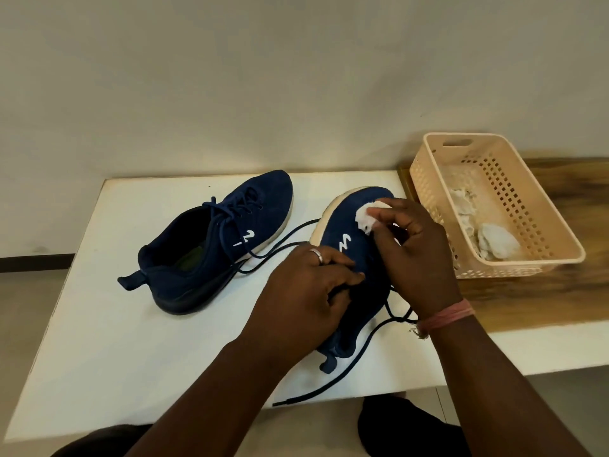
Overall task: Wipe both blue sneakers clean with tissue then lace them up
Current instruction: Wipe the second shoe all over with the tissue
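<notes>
Right hand [415,245] presses tissue [367,219] on tilted blue sneaker [342,232].

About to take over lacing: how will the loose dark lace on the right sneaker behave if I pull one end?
Likely floppy: the loose lace trails in slack curves over the white table edge. It looks thin and light, so it should drag easily. Pulling may tug the right sneaker, though the left hand grips it.

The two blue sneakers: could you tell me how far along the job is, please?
Done: the left sneaker sits laced. In hand: the right hand presses tissue on the right sneaker, which the left hand steadies. Left: lacing it, since its lace trails loose.
</notes>
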